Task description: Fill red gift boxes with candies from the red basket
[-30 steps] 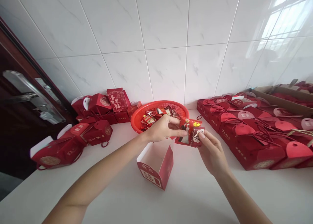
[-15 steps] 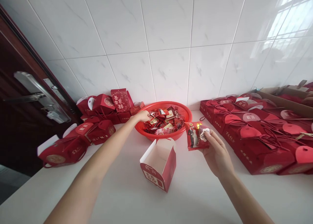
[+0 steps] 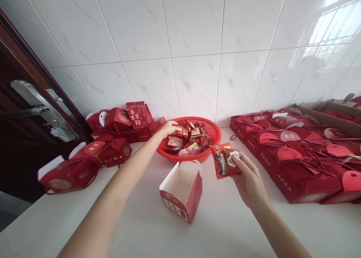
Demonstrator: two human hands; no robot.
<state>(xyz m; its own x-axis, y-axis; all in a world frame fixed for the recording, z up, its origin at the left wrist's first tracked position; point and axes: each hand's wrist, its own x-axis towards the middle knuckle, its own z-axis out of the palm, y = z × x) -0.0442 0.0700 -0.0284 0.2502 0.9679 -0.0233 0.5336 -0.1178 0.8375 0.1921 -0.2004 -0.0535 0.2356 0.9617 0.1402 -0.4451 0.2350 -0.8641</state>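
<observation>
My right hand (image 3: pixel 249 177) pinches a red candy packet (image 3: pixel 225 161) printed with two figures and a white label, holding it up to the right of the box. My left hand (image 3: pixel 170 128) is over the left side of a red plastic basket (image 3: pixel 217 135). Its fingers are stretched out, with the tips at the wrapped candies (image 3: pixel 194 139) inside; whether they touch one is hard to see. In front of the basket stands an open red gift box (image 3: pixel 194 198), its white inside showing and its flaps up.
Many closed red gift boxes (image 3: pixel 282 152) with cords fill the right of the white table (image 3: pixel 135 228). More red boxes (image 3: pixel 73 171) are grouped at the left, near a dark door (image 3: pixel 17 137) with a metal handle. A tiled wall (image 3: pixel 194 81) rises behind.
My left hand has shifted slightly right and up, its fingers stretching out, and candies under it have moved. The packet in my right hand is a little lower and further left.
</observation>
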